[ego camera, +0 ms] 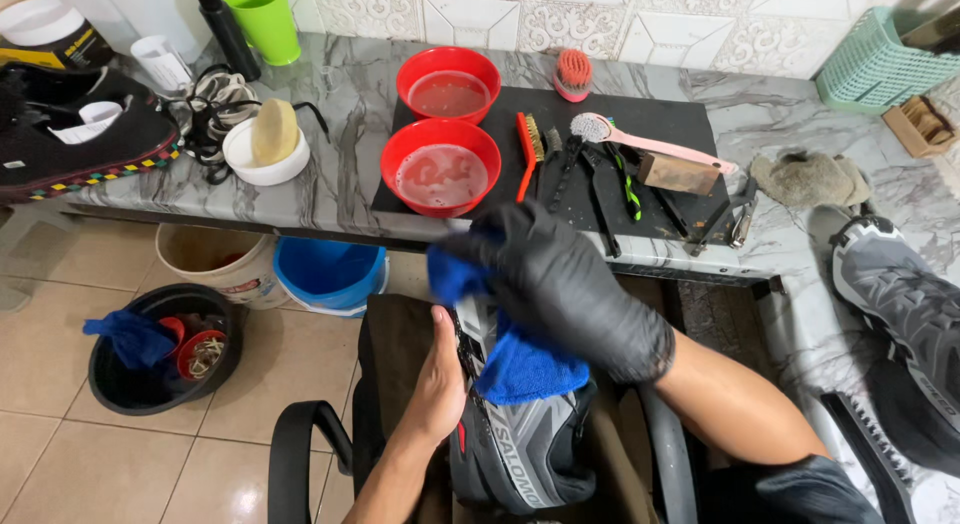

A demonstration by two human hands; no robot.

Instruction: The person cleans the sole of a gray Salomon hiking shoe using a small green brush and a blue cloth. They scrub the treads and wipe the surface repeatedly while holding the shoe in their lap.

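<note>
Here, gloved right hand [565, 284] seemingly pressing blue cloth [520, 369] onto shoe [515, 444].

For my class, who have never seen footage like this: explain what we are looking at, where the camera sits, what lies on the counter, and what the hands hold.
There is one picture, from a camera worn on a person's head, looking down at their own hands. No machine is involved. The bare left hand steadies a grey sports shoe on the lap. The right hand, in a black glove, presses a blue cloth against it. On the marble counter lie two red bowls of liquid, a black mat with brushes, and a second grey shoe.
</note>
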